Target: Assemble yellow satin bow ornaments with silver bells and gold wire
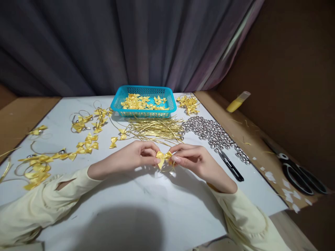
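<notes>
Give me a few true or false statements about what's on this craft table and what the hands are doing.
1. Both hands, left hand and right hand, pinch one yellow bow. True.
2. The blue basket holds silver bells. False: it holds yellow bows.
3. The silver bells lie right of the gold wires. True.
4. The black scissors sit inside the basket. False: they lie at the far right, off the white board.

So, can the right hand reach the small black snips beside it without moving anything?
Probably yes: the black snips lie just beside the right hand on bare table, though its fingers pinch the yellow bow.
</notes>
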Demonstrator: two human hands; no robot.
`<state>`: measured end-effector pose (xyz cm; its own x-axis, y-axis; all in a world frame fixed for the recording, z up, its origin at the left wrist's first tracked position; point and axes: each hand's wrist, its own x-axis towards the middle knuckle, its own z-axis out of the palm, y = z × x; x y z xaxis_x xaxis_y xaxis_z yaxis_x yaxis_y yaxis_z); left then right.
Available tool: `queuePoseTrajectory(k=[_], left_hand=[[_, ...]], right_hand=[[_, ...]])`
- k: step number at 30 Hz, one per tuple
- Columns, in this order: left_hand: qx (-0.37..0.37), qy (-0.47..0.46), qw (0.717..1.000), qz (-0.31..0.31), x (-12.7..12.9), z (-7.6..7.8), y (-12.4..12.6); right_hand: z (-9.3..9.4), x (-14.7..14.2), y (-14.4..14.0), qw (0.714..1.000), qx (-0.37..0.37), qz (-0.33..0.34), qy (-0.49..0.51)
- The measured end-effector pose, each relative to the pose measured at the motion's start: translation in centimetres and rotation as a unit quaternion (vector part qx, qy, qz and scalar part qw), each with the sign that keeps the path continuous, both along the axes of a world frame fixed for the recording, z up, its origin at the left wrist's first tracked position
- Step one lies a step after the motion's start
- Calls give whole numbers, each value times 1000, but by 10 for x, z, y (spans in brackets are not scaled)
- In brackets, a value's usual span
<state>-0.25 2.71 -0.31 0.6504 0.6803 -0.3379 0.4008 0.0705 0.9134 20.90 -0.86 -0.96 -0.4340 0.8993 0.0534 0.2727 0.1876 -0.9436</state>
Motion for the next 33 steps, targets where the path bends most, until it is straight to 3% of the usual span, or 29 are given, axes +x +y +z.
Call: queuePoseTrajectory(k=[8,14,17,21,23,29,33], left_hand=[[163,62,984,23,1,-3,-8],[350,141,924,60,2,-8,-24],[353,116,924,86,5,-6,-28],[277,56,954,101,4,-4,-24],[275,40,955,100,3,-5,-22],[419,69,895,137,4,-10,-25],[465,79,867,158,8,-14,-23]], right_hand=[[-1,-1,0,999,38,10,-23],[-4,-7,-2,994,88,-17,-61],[-6,-8,-3,990,117,-34,-72],[-8,-8,-3,985,141,-70,-63],[-8,-8,-4,986,136,-83,-48],[-11,-13,-8,982,153,-105,-30],[-14,-17,-11,970,205,-126,-45]])
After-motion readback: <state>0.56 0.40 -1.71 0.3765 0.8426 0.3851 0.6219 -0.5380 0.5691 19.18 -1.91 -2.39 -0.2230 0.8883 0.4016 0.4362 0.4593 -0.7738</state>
